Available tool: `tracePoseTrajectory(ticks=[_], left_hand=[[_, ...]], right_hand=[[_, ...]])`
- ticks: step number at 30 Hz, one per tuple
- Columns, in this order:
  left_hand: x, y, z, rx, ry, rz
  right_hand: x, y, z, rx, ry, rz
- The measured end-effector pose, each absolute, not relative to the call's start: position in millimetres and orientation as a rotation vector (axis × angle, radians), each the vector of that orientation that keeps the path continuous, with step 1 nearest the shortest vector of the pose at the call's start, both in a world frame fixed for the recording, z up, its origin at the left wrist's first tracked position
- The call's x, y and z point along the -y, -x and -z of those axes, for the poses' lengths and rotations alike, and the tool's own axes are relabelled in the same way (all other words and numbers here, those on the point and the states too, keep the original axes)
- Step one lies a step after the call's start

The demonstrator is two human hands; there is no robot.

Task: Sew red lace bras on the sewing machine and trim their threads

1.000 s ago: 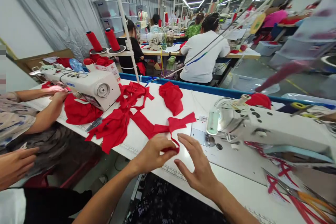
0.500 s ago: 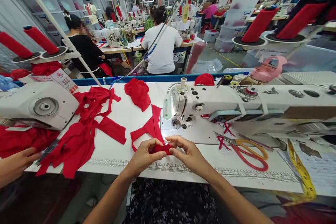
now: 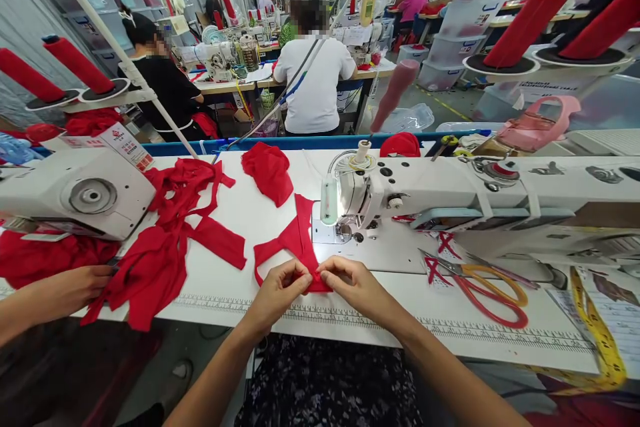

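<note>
Both hands pinch the near end of a red fabric piece (image 3: 299, 238) close to the table's front edge. My left hand (image 3: 283, 290) grips it with thumb and fingertips on the left side. On the right side my right hand (image 3: 349, 283) pinches the same cloth, its fingertips close to those of the left. The cloth spreads away from me, with a strap looping to the left, beside the metal plate of a white sewing machine (image 3: 425, 190). Beyond it lies a crumpled red cloth (image 3: 267, 173).
A heap of red fabric (image 3: 160, 247) lies left, where another person's hand (image 3: 90, 287) touches cloth beside a second machine (image 3: 95, 193). Scissors (image 3: 493, 297) and a yellow tape measure (image 3: 593, 320) are at the right. A printed ruler (image 3: 450, 328) follows the front edge.
The view has shifted slightly. My hands have lowered the bunched cloth, which now looks flatter, and their fingertips are nearer each other. The other person's hand has moved right to the red heap.
</note>
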State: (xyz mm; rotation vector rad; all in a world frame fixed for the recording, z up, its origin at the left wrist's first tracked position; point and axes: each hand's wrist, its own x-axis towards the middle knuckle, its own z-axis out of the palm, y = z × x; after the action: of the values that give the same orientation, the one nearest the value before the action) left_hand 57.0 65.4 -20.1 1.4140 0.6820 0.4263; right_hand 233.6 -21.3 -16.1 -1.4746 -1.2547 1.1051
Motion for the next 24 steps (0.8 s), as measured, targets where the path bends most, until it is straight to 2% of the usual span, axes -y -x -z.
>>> tracePoseTrajectory(ticks=[6,17,24], left_hand=[[-62.9,-58.4,20.3,-0.698,-1.399,-0.448],[-63.2,-49.2,13.4,-0.706,-1.171,-0.512],[-62.0,-45.3,8.8,-0.729,-1.214,-0.521]], right_hand=[[14.7,-224.1,15.3,1.130,1.431,-1.141],[11.9,-216.4,9.1,0.956,1.205,-1.416],[7.7,-215.8,6.6,1.063,1.284,-1.343]])
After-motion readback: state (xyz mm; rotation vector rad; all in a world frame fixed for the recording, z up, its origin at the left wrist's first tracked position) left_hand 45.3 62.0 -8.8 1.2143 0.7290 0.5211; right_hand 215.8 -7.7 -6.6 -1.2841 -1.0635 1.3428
